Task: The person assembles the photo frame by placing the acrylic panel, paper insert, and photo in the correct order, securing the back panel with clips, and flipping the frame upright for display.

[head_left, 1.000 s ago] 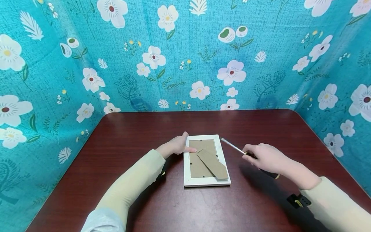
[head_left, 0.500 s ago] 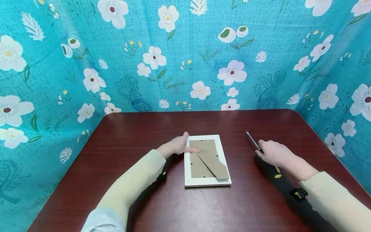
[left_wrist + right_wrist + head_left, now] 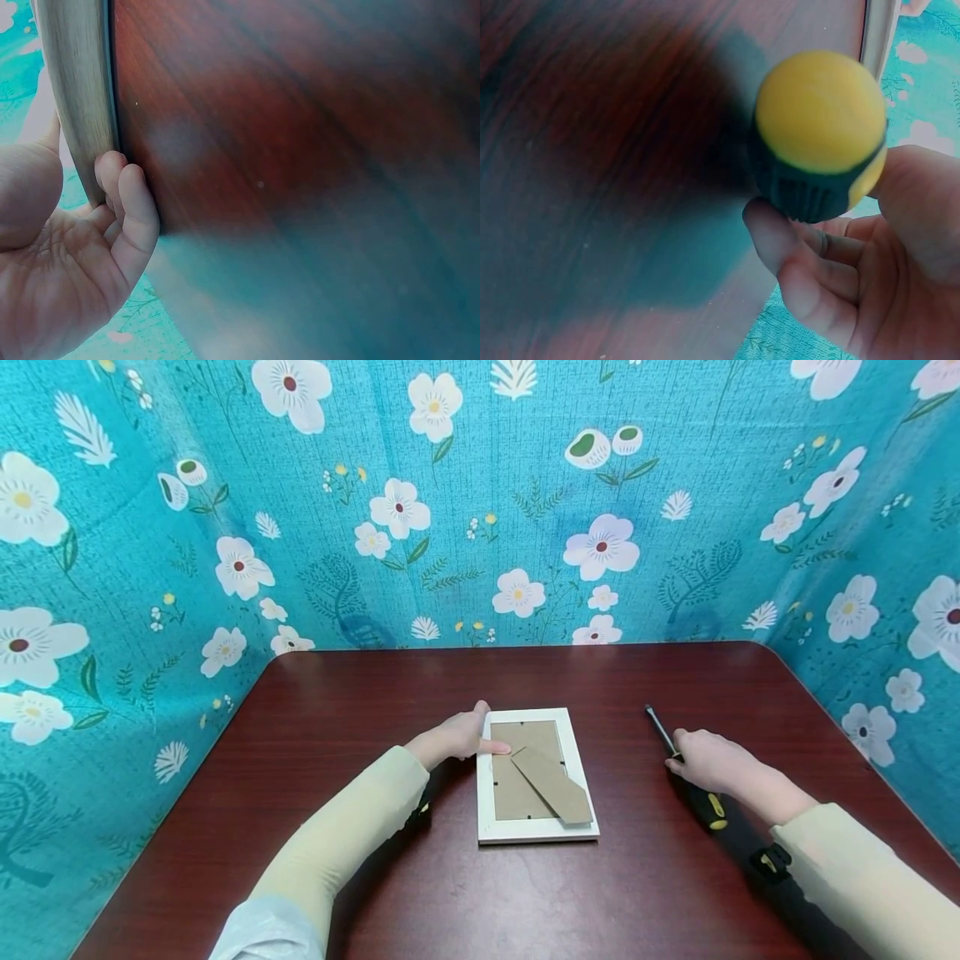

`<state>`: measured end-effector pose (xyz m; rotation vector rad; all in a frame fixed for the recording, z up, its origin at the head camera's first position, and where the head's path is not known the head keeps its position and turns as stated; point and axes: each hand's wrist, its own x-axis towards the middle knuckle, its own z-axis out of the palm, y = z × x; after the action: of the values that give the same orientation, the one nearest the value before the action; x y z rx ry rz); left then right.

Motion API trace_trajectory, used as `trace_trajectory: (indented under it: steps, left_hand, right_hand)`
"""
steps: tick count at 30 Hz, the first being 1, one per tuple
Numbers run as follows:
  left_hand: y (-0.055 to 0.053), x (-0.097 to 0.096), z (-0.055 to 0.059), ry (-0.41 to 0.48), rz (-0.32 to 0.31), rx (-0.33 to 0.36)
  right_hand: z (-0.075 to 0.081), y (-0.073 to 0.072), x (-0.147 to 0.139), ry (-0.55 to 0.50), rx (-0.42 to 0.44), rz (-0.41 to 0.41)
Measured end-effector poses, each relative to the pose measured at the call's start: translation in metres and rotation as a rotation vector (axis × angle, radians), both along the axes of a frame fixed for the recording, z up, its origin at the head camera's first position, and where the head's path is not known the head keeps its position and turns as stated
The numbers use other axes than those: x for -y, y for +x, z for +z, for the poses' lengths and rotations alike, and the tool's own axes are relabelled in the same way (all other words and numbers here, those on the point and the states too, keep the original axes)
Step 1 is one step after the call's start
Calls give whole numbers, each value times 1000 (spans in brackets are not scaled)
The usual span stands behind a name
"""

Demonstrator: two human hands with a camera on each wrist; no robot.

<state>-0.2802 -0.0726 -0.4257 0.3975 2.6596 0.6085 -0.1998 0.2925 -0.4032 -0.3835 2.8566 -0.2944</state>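
A white picture frame (image 3: 529,833) lies face down on the table, its brown backing board (image 3: 517,793) showing. An easel leg (image 3: 553,787) slants across the board toward the near right corner. My left hand (image 3: 456,735) holds the frame's left side, the thumb laid over onto the board. In the left wrist view, curled fingers (image 3: 135,217) sit at the frame's wooden side edge (image 3: 79,82). Right of the frame, my right hand (image 3: 712,762) grips a screwdriver (image 3: 660,730) low over the table, blade pointing away. Its yellow-and-black handle end (image 3: 817,112) faces the right wrist camera.
The dark red-brown table (image 3: 420,893) has a glossy top. A turquoise flowered cloth (image 3: 465,527) hangs along its back and both sides. Small black tabs (image 3: 561,763) line the edges of the backing board.
My right hand has moved right, away from the frame, and lowered the screwdriver; its blade has swung from pointing left to pointing away. My left hand and the frame stay put.
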Motion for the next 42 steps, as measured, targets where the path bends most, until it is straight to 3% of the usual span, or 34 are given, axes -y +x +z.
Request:
trace_trajectory:
  steps: [6,23,30,37,42]
  left_hand:
    - [-1,0,1,10,11,12]
    - [-1,3,0,26,-11,5]
    - [0,5,0,46,-21,4]
    - [0,10,1,125,0,31]
    - [8,18,5,177,-11,53]
  right_hand:
    - [-5,-1,0,28,-10,-15]
    - [6,1,1,130,-18,-13]
    - [14,2,2,152,-115,-21]
    - [25,-4,24,40,-194,-25]
    - [24,-7,49,-19,-198,8]
